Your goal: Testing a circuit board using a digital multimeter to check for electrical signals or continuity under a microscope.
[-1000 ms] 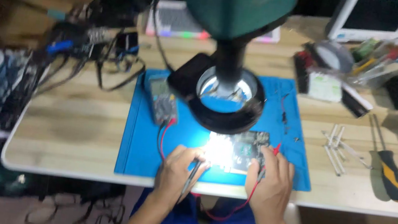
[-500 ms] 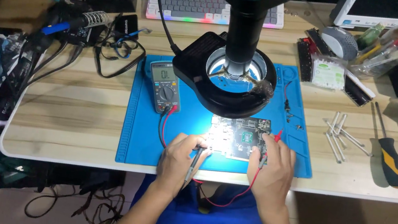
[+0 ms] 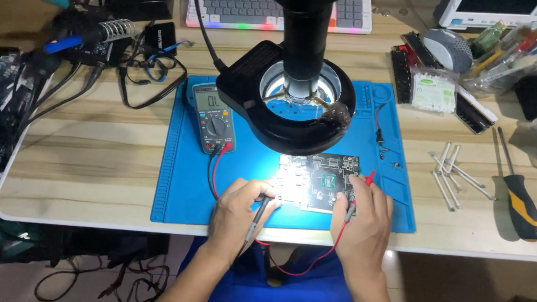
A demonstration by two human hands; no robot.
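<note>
Toward the left edge of the worktop (image 3: 98, 150), a soldering iron (image 3: 95, 36) lies among tangled dark cables. Just inside the left edge of the blue mat (image 3: 190, 175) sits a multimeter (image 3: 214, 118), its red lead (image 3: 217, 172) running down toward the front edge.

The left hand (image 3: 238, 212) rests at the mat's front edge, fingers curled closed around a dark probe (image 3: 258, 216) held like a pen, its tip meeting the left edge of the circuit board (image 3: 316, 181). The board lies brightly lit just beyond both hands, between them and the black ring light (image 3: 286, 102) of the microscope.

The right hand (image 3: 362, 220) rests on the board's right end, fingers closed on a red-tipped probe (image 3: 364, 183) that angles onto the board.

Further right, white cotton swabs (image 3: 450, 173) lie loose on the bare wood, and a screwdriver (image 3: 516, 192) with a black and orange handle lies near the right edge.
</note>
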